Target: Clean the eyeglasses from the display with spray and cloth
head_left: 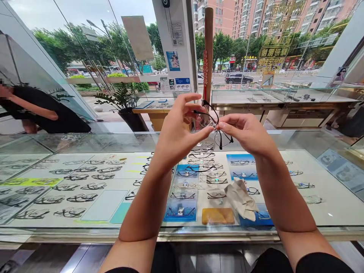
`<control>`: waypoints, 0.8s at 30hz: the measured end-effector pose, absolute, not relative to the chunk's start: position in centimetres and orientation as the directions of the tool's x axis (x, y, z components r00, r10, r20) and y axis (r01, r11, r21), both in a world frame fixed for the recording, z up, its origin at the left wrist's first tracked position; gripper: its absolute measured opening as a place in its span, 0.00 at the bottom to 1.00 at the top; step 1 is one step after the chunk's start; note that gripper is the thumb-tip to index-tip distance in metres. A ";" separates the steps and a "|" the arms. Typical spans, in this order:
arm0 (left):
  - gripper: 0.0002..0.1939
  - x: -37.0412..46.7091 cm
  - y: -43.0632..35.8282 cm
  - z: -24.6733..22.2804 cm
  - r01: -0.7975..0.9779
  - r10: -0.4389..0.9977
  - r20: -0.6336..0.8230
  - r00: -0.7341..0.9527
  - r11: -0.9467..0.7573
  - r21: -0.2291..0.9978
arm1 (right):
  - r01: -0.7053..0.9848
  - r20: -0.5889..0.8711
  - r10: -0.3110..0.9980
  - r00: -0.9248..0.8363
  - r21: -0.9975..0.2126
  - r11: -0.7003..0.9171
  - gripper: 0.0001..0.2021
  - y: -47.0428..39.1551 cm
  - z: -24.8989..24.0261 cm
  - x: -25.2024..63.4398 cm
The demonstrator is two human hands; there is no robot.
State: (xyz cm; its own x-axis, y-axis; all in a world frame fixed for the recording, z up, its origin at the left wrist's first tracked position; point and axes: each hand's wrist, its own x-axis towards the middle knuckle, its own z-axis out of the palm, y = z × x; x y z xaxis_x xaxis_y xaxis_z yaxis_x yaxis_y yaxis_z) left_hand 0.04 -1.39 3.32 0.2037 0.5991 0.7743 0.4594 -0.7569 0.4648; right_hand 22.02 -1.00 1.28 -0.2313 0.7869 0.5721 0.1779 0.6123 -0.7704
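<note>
Both hands are raised above the glass display counter (182,229), holding a pair of eyeglasses (218,137) with thin frames and dark temple tips. The glasses are tilted, with the temples spread at different angles. My left hand (182,121) grips one side, its thumb near the middle of the frame and its fingers around a lens and temple. Thumb and forefinger of my right hand (246,131) pinch the frame near its middle. Below them lie a crumpled beige cloth (241,199) and a flat tan-yellow rectangular object (217,216).
Rows of eyeglasses (82,197) fill the showcase, several on blue display cards (179,218). A person in black (48,110) stands at the far left. Beyond the counter are a potted plant (132,119), a wooden post (208,45) and more glass cases (241,99) by the windows.
</note>
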 end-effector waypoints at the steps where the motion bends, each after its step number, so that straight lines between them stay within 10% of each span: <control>1: 0.36 0.1 -1.6 3.3 0.501 0.581 0.798 0.163 -0.745 0.440 | 0.188 0.589 0.782 -0.204 -0.760 0.622 0.18 -0.9 1.2 21.9; 5: 0.13 0.7 -2.5 2.9 0.595 0.582 0.808 0.087 -0.681 0.426 | 0.299 0.699 0.714 -0.052 -0.671 0.679 0.11 -0.9 0.4 20.9; 15: 0.28 1.9 -2.2 2.3 0.512 0.758 0.631 0.163 -0.612 0.603 | 0.544 0.843 0.537 -0.007 -0.448 0.710 0.08 -1.9 -0.5 18.9; 24: 0.19 1.3 0.3 1.1 0.441 0.798 0.594 0.106 -0.573 0.691 | 0.522 0.771 0.635 -0.048 -0.523 0.674 0.10 -2.3 -0.8 18.8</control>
